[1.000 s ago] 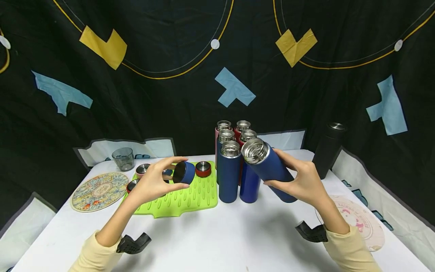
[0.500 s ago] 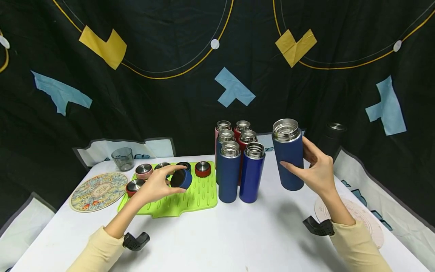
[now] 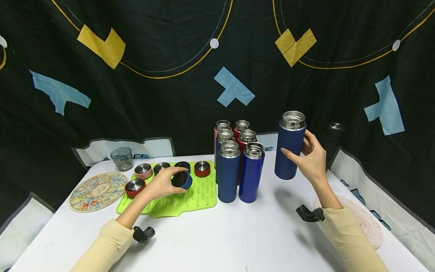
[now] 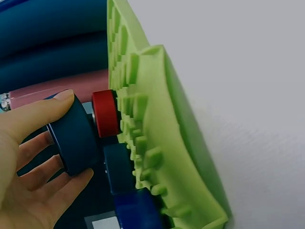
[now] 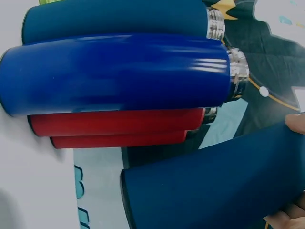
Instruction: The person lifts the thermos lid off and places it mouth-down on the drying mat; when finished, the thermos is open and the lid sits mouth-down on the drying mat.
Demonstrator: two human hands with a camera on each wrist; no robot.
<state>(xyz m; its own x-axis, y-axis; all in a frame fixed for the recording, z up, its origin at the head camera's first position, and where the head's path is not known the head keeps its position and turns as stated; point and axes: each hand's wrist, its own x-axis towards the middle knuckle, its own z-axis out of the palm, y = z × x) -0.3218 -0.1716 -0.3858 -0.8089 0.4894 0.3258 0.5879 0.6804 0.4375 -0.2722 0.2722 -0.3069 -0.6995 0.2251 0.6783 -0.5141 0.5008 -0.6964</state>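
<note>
My left hand (image 3: 164,185) pinches a dark blue bottle lid (image 3: 187,183) between thumb and fingers, just above the green ridged mat (image 3: 204,194). The lid is tilted, its black inside facing back toward my palm. In the left wrist view the blue lid (image 4: 76,138) hangs apart from the mat. Over the table at right, my right hand (image 3: 312,158) grips a matte navy thermos bottle (image 3: 289,149) round its side. The bottle is raised, nearly upright, its steel mouth uncovered. In the right wrist view its base (image 5: 152,191) shows, with fingers at the edge.
Several lidless bottles (image 3: 228,173) stand clustered mid-table, blue, red and pink. On the mat lie several lids, among them a pink lid (image 3: 143,171) and a red lid (image 3: 202,169). A glass (image 3: 122,158), a patterned round mat (image 3: 96,192) and a black bottle (image 3: 332,139) stand around.
The navy bottle, tilted toward the left beside the cluster, has been turned upright, lifted and moved right. My left hand with the blue lid has come slightly lower over the mat.
</note>
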